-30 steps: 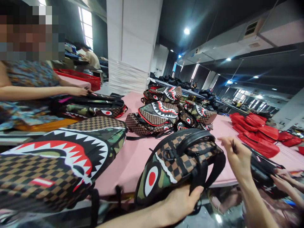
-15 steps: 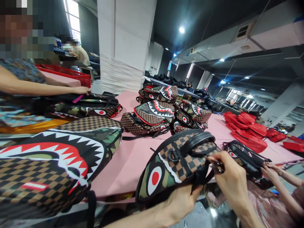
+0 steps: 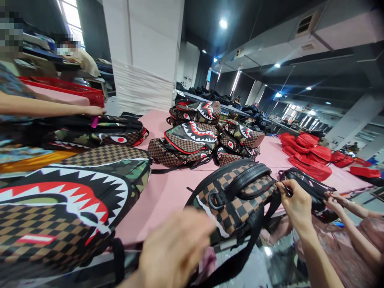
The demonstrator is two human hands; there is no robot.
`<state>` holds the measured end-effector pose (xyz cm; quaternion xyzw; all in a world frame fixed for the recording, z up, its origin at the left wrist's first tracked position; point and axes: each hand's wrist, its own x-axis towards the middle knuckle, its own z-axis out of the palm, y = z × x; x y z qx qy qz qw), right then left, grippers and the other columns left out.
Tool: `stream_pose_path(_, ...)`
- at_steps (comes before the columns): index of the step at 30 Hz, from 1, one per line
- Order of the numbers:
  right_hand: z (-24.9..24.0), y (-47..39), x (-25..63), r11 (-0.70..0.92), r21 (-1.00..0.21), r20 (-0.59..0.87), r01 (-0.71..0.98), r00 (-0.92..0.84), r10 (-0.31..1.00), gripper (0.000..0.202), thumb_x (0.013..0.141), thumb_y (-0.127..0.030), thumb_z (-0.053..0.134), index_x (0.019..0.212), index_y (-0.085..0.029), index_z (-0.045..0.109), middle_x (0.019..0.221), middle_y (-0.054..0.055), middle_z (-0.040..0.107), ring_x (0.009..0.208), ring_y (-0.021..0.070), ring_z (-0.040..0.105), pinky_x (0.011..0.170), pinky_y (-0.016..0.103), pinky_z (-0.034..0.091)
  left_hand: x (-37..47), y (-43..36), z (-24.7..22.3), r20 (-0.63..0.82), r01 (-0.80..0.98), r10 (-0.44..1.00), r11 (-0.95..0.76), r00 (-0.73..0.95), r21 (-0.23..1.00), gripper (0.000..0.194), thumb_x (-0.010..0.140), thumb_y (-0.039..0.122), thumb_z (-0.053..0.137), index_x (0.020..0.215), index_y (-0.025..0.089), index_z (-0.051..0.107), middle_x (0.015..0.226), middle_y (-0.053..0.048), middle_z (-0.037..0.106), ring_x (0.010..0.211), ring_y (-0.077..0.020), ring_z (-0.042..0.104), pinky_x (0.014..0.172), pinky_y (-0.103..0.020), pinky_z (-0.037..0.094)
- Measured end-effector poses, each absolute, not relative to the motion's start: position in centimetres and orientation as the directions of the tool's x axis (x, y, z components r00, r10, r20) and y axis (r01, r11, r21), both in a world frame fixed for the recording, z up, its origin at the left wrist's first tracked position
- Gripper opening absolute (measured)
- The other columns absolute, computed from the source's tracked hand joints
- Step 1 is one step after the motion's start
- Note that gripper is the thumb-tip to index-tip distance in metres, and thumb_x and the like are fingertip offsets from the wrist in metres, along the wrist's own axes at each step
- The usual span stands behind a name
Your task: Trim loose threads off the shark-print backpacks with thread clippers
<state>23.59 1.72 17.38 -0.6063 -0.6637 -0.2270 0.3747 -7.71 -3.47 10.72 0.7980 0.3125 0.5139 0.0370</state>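
In front of me a backpack [image 3: 222,192], brown-checked with a camouflage side, lies tilted on the table, its black top handle and D-ring facing me. My right hand [image 3: 297,204] is closed at its right end, fingertips pinched by the backpack's edge. A small dark tool [image 3: 288,191] shows within those fingers; its kind is unclear. My left hand [image 3: 177,244] is smeared by motion in front of the backpack's lower left, covering the eye print. A black strap [image 3: 240,256] hangs off the near side. Left of it lies a larger shark-mouth backpack [image 3: 72,200], untouched by me.
The pink table [image 3: 156,196] carries a pile of shark-print backpacks [image 3: 192,138] and red bags [image 3: 309,154] farther right. At left, a co-worker's hand [image 3: 94,111] touches another backpack; at right, a co-worker's hands [image 3: 333,200] hold a small dark bag [image 3: 309,192]. A white pillar [image 3: 144,56] stands behind.
My left hand has come out from under the backpack and moved left, now blurred. The backpack has tipped, showing more of its top and a hanging strap. My right hand stays at its right end.
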Motion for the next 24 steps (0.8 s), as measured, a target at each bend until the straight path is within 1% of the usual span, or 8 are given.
stream_pose_path(2,17.2,1.7,23.7,0.182,-0.177,0.765,0.967,0.019,0.644,0.026,0.084,-0.042,0.048,0.074,-0.020,0.057,0.066,0.003,0.062,0.059,0.0175,0.057,0.057,0.026,0.038,-8.8,-1.5,11.5,0.855,0.469,0.468,-0.821,0.224,0.327,0.026,0.087,0.016,0.049,0.111,0.022,0.059,0.101,-0.006,0.067,0.101,-0.0185,0.060,0.091,-0.035,0.051)
stream_pose_path(5,17.0,1.8,24.1,0.152,-0.193,0.761,0.969,0.050,0.647,0.026,0.083,-0.043,0.049,0.074,-0.020,0.057,0.066,0.003,0.062,0.059,0.0179,0.057,0.057,0.026,0.038,-8.2,0.6,11.2,0.926,0.392,0.307,-0.897,0.220,0.204,0.019,0.087,0.006,0.046,0.095,0.016,0.061,0.090,-0.007,0.067,0.097,-0.0168,0.061,0.083,-0.030,0.054)
stream_pose_path(6,17.0,1.9,24.2,0.141,-0.192,0.765,0.971,0.058,0.642,0.026,0.083,-0.043,0.049,0.074,-0.020,0.057,0.066,0.003,0.062,0.059,0.0181,0.057,0.057,0.026,0.038,-7.8,0.8,10.8,0.932,0.367,0.287,-0.910,0.220,0.194,0.019,0.087,0.005,0.045,0.093,0.015,0.061,0.090,-0.007,0.067,0.099,-0.0167,0.061,0.083,-0.029,0.054)
stream_pose_path(11,17.1,2.3,24.7,0.149,-0.186,0.763,0.971,0.048,0.645,0.027,0.083,-0.044,0.048,0.073,-0.020,0.056,0.065,0.003,0.061,0.059,0.0183,0.055,0.057,0.027,0.038,-6.9,0.1,9.1,0.931,0.365,0.311,-0.903,0.190,0.227,0.017,0.086,0.004,0.048,0.092,0.014,0.060,0.090,-0.007,0.067,0.100,-0.0162,0.062,0.085,-0.028,0.054)
stream_pose_path(16,17.2,2.1,24.6,0.143,-0.204,0.754,0.969,0.062,0.654,0.029,0.082,-0.045,0.047,0.073,-0.020,0.056,0.065,0.003,0.062,0.059,0.0184,0.056,0.057,0.027,0.039,-7.2,0.0,8.9,0.937,0.356,0.307,-0.905,0.164,0.234,0.021,0.084,0.001,0.045,0.092,0.013,0.060,0.091,-0.008,0.066,0.100,-0.0165,0.062,0.086,-0.027,0.054)
stream_pose_path(18,17.2,2.0,24.6,0.141,-0.208,0.751,0.968,0.066,0.657,0.030,0.083,-0.047,0.046,0.073,-0.020,0.056,0.066,0.004,0.062,0.060,0.0187,0.056,0.058,0.027,0.040,-7.1,0.2,9.1,0.934,0.350,0.326,-0.900,0.146,0.260,0.023,0.083,-0.001,0.044,0.092,0.014,0.059,0.093,-0.007,0.065,0.099,-0.0153,0.062,0.085,-0.025,0.054)
stream_pose_path(21,17.0,1.8,24.8,0.148,-0.207,0.755,0.967,0.062,0.653,0.033,0.083,-0.050,0.047,0.073,-0.020,0.056,0.066,0.004,0.062,0.060,0.0192,0.057,0.058,0.028,0.040,-6.9,0.7,10.1,0.904,0.362,0.419,-0.858,0.080,0.365,0.029,0.084,0.000,0.043,0.104,0.016,0.057,0.102,-0.007,0.062,0.098,-0.0140,0.060,0.084,-0.023,0.054)
stream_pose_path(24,16.9,1.7,24.9,0.151,-0.209,0.757,0.966,0.062,0.651,0.033,0.083,-0.050,0.047,0.072,-0.020,0.056,0.065,0.004,0.062,0.060,0.0191,0.057,0.057,0.028,0.040,-7.1,1.3,11.5,0.869,0.380,0.470,-0.840,0.152,0.388,0.040,0.085,0.001,0.040,0.117,0.019,0.055,0.109,-0.009,0.058,0.099,-0.0153,0.059,0.080,-0.026,0.054)
